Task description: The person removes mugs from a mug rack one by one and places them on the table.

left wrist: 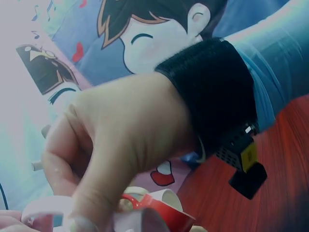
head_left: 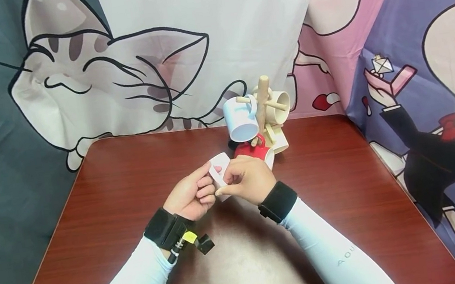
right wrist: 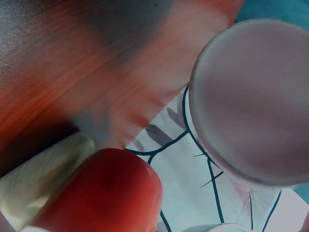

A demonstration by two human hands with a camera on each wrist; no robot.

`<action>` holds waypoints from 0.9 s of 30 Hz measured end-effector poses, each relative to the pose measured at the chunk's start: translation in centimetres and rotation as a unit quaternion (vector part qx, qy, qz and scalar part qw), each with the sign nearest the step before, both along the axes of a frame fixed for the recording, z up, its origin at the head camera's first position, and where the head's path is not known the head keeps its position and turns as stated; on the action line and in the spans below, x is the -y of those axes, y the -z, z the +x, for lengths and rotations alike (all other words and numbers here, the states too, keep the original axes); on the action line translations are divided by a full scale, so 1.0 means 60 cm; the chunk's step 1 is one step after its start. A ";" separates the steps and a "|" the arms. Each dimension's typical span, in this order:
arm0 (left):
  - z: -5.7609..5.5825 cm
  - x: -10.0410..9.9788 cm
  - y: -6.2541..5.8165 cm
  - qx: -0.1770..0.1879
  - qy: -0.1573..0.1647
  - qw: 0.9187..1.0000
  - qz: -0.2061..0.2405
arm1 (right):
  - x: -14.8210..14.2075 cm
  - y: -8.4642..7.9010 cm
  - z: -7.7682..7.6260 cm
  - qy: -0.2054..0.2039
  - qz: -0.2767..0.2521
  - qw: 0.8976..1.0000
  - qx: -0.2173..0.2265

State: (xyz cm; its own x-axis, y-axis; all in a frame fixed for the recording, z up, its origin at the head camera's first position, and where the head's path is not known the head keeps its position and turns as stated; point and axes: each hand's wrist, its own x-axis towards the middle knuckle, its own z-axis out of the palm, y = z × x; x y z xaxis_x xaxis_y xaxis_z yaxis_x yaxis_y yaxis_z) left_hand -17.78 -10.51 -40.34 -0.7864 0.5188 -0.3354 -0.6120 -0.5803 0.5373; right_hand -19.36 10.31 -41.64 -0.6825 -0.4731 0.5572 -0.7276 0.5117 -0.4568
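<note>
Between both hands, over the middle of the table, is a pale pink mug (head_left: 222,159). My left hand (head_left: 193,195) grips it from the left, thumb against the handle and the other fingers curled. From the other side my right hand (head_left: 250,177) pinches it near the handle's lower end. The left wrist view catches the right hand (left wrist: 116,140) with its thumb pointing down at the mug. In the right wrist view the mug's round base (right wrist: 251,106) fills the right side. A red mug (head_left: 250,150) hangs just beyond the right hand, partly hidden by it.
A wooden mug tree (head_left: 263,89) stands at the table's back edge. It carries a light blue mug (head_left: 242,119) on the left and cream mugs (head_left: 281,106) on the right. A printed curtain (head_left: 190,1) hangs close behind the reddish-brown table (head_left: 127,175).
</note>
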 end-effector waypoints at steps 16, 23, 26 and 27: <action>0.010 0.007 0.005 -0.225 -0.021 0.966 -0.125 | 0.003 0.013 -0.002 -0.044 -0.002 0.999 0.027; 0.010 0.003 0.013 -0.279 -0.049 0.936 -0.211 | -0.007 0.015 -0.001 -0.045 -0.041 0.996 0.066; 0.005 0.003 0.018 -0.297 -0.066 0.923 -0.235 | -0.023 0.014 -0.003 -0.036 -0.062 0.996 0.062; 0.003 0.004 0.020 -0.304 -0.071 0.918 -0.243 | -0.030 0.015 -0.004 -0.030 -0.068 0.995 0.059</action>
State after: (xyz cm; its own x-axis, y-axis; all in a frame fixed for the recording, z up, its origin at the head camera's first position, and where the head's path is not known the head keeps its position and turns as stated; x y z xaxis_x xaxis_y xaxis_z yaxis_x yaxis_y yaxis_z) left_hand -17.62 -10.74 -41.53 -0.9531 0.3019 0.0232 -0.0499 -0.2324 0.9713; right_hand -19.57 12.10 -42.53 -0.7196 -0.4412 0.5362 -0.6923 0.3963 -0.6031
